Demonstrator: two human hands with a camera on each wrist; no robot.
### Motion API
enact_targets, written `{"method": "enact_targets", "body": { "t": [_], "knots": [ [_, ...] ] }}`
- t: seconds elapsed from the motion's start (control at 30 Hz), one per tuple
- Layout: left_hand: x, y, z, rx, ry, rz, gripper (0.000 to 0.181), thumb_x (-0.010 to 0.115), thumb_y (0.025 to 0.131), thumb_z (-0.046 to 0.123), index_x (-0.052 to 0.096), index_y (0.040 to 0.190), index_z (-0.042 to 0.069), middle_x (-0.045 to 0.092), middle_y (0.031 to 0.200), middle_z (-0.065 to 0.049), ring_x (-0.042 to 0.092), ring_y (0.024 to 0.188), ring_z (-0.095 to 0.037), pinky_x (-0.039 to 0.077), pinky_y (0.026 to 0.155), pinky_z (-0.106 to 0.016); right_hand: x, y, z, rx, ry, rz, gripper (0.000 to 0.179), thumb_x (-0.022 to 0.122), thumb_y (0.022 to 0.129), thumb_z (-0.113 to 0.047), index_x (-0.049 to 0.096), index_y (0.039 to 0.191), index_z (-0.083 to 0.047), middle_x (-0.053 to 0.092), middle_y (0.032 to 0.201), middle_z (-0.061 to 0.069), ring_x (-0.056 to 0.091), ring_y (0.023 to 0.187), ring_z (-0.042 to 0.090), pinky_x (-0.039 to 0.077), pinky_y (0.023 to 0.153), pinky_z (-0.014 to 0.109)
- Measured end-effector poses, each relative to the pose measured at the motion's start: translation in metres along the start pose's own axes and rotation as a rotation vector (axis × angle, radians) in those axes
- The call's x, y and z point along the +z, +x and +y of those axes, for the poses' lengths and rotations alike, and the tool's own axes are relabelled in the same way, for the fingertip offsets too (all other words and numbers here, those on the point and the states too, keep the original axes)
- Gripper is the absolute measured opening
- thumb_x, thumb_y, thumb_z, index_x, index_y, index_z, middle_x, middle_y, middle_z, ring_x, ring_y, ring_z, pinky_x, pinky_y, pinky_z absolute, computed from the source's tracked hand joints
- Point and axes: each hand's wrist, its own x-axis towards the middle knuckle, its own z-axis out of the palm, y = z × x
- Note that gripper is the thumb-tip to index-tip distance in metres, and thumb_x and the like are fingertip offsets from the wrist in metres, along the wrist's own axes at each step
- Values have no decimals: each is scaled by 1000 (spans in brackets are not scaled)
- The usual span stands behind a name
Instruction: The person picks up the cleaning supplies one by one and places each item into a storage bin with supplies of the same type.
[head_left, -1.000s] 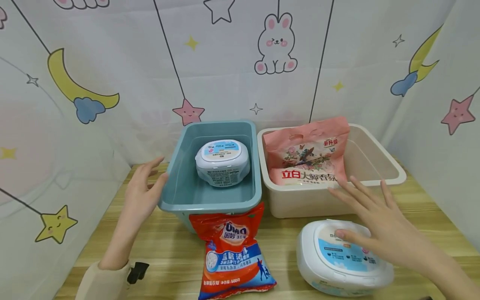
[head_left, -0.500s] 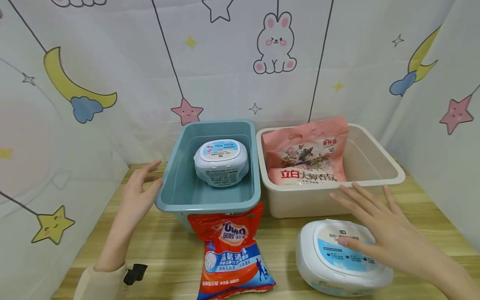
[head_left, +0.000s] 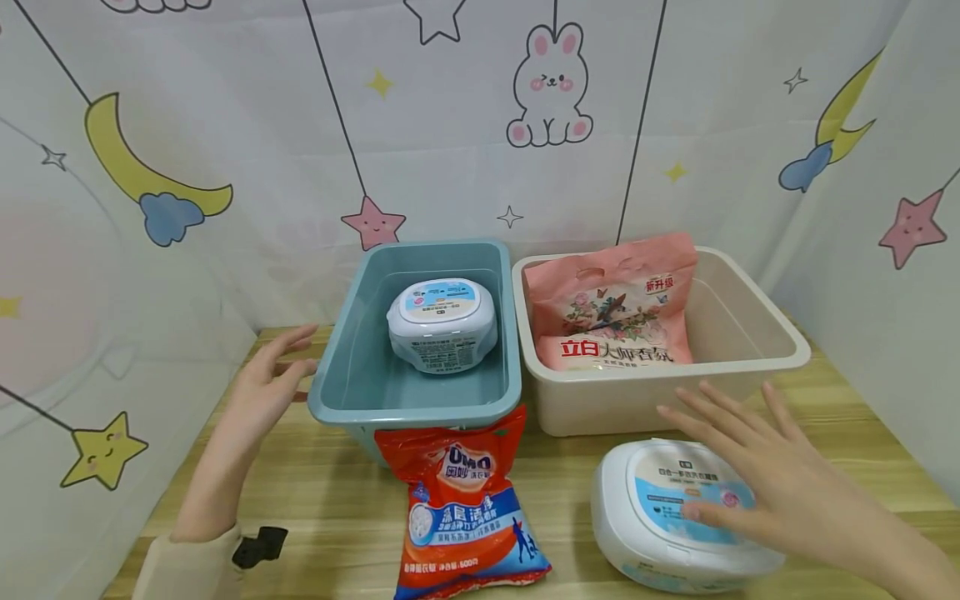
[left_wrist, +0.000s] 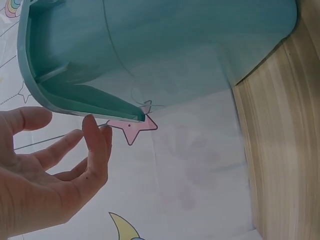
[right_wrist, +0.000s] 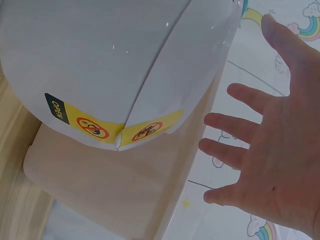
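Observation:
Just left of the blue-green basin (head_left: 330, 367), my left hand (head_left: 258, 387) has loosely bent fingers and holds nothing. In the left wrist view its fingertips are right at the basin's rim (left_wrist: 65, 107). Inside that basin sits a white lidded tub (head_left: 442, 325) with a blue label. My right hand (head_left: 765, 467) spreads its fingers over a second white lidded tub (head_left: 645, 533), overlapping its lid in the head view. The right wrist view shows the tub's side (right_wrist: 100, 65) with a yellow seal strip, apart from the straight fingers of the right hand (right_wrist: 265, 135).
A red OMO laundry powder bag (head_left: 461, 508) leans against the front of the blue-green basin. The cream basin (head_left: 637, 400) beside it holds a pink detergent bag (head_left: 611, 304). A patterned white curtain (head_left: 450, 125) stands behind the wooden table (head_left: 322, 500).
My left hand has drawn slightly left and down, away from the blue-green basin. The right hand has shifted slightly down over the tub. The bags and tubs stay put.

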Motion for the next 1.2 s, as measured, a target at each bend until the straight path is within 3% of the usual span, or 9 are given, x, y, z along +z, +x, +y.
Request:
{"method": "enact_targets", "body": {
  "t": [0.1, 0.27, 0.37, 0.7, 1.0, 1.2],
  "knots": [
    [-1, 1, -2, -25, -24, -28, 53, 42, 101, 28, 32, 150, 14, 37, 147, -23, 52, 114, -29, 55, 73, -24, 0, -1, -1, -9, 0, -5, 89, 71, 74, -61, 36, 148, -27, 32, 157, 0, -1, 149, 0, -16, 120, 43],
    [-3, 1, -6, -60, -51, -61, 54, 41, 100, 29, 30, 151, 14, 38, 146, -21, 54, 96, 0, 54, 74, -25, 2, -4, -2, -14, 6, -27, 90, 70, 72, -66, 36, 148, -31, 31, 157, -4, -3, 148, -1, -17, 120, 41],
    [-4, 1, -8, -69, -72, -83, 54, 39, 101, 28, 28, 152, 14, 39, 144, -21, 53, 91, 8, 54, 75, -25, 3, -6, -2, -17, 2, -43, 91, 68, 71, -69, 35, 148, -31, 31, 157, -4, -5, 148, -3, -18, 119, 39],
    [-6, 4, -14, -82, -162, -138, 55, 42, 102, 29, 26, 153, 14, 43, 142, -20, 55, 95, 7, 54, 76, -25, 9, -10, -2, -25, 1, -64, 96, 66, 68, -74, 35, 148, -31, 35, 154, -1, -8, 146, -6, -20, 119, 36],
    [-11, 6, -24, -96, -273, -191, 50, 42, 102, 33, 32, 150, 23, 49, 118, 12, 56, 98, -3, 55, 77, -28, 13, -13, -2, 6, 28, -107, 97, 64, 67, -77, 33, 148, -34, 32, 156, -3, -11, 145, -8, -23, 117, 32],
    [-12, 6, -26, -95, -359, -235, 51, 48, 101, 30, 34, 149, 23, 51, 116, 12, 59, 94, -5, 54, 74, -29, 15, -15, -2, 7, 78, -127, 102, 69, 64, -74, 31, 149, -33, 31, 156, 0, -11, 144, -9, -23, 115, 24]
  ]
}}
